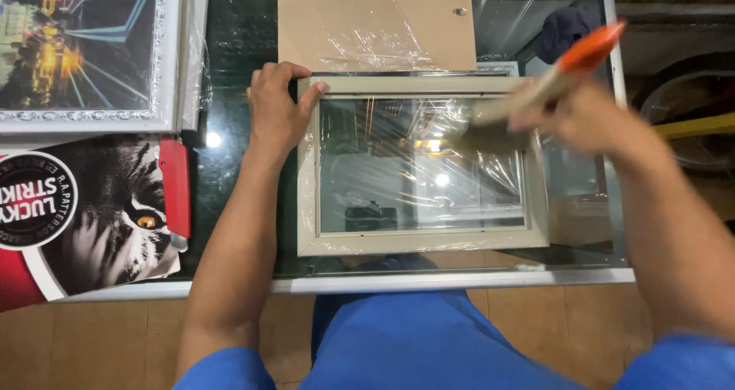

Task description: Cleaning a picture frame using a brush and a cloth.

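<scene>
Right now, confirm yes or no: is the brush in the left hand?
No: the orange-handled brush is in the right hand, while the left hand presses on the corner of the cream picture frame.

Left hand point(277, 108) steadies cream frame point(308, 206); right hand point(582, 118) holds blurred brush point(536, 91)
</scene>
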